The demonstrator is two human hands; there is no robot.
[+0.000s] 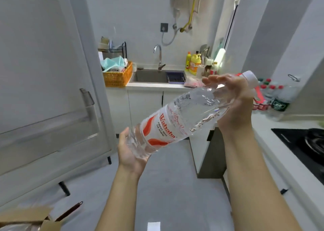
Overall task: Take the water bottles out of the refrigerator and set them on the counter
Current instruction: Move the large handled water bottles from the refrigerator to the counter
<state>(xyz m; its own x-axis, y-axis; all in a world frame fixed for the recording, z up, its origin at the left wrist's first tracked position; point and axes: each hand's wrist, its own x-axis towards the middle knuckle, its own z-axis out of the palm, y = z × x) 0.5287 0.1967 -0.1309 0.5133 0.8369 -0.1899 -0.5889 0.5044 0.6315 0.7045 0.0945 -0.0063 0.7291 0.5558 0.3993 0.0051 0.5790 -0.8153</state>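
Observation:
A large clear water bottle [177, 120] with a red and white label and a white cap hangs tilted in mid-air, cap up to the right. My left hand [130, 153] cups its base from below. Around its upper part, just under the cap, my right hand [233, 100] is wrapped. On the white counter [273, 130] at the right stand several other water bottles [275, 99] with red and green caps. The white refrigerator [43, 81] fills the left side, and its door with a grey handle looks closed.
A black gas hob [305, 143] sits on the right counter near me. At the back are a sink [150, 76] with a tap, an orange basket [117, 77], a dish rack and yellow detergent bottles [193, 64]. A cardboard box [31, 220] lies at the lower left on the floor.

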